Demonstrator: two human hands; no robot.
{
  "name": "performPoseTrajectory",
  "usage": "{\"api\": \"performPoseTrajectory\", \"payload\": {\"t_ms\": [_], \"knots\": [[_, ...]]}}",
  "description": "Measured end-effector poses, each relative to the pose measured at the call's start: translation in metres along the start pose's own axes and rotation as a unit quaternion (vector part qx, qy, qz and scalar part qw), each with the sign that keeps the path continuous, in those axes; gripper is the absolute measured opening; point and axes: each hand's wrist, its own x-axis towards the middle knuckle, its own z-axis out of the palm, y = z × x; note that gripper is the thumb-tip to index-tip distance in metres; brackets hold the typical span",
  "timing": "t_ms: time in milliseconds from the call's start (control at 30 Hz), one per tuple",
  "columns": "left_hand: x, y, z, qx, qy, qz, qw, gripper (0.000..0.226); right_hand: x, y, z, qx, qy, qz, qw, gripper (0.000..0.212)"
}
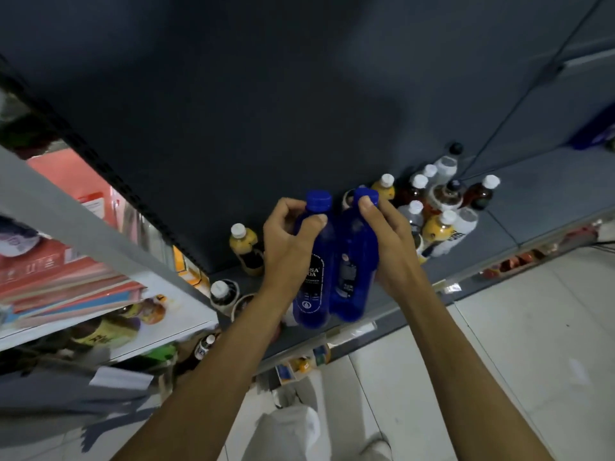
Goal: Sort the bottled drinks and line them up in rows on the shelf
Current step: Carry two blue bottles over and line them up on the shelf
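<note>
While two blue bottles (332,261) are gripped, one in each of the hands, left (289,241) and right (389,241), mixed bottles (439,207) are left unsorted on the shelf (532,201).

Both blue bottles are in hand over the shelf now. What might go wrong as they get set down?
The left hand and right hand pinch the two blue bottles near the caps, so either may swing or slip. The mixed cluster of bottles stands close on the right; a nudge could topple some.
</note>
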Motion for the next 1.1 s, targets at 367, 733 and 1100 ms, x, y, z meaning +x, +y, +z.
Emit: {"api": "performPoseTrajectory", "payload": {"t_ms": [367, 733, 1100], "knots": [[-0.098, 0.007, 0.128, 0.026, -0.116, -0.139, 0.983, 0.02, -0.095, -0.017, -0.144, 0.047, 0.016, 0.084, 0.995, 0.046], [-0.153, -0.002, 0.255, 0.072, -0.217, -0.181, 0.956, 0.022, -0.178, -0.029, -0.285, 0.119, 0.207, 0.07, 0.968, 0.03], [-0.135, -0.051, 0.398, 0.083, -0.365, -0.186, 0.908, 0.018, -0.151, -0.021, -0.393, 0.086, 0.272, 0.152, 0.946, 0.034]]}}
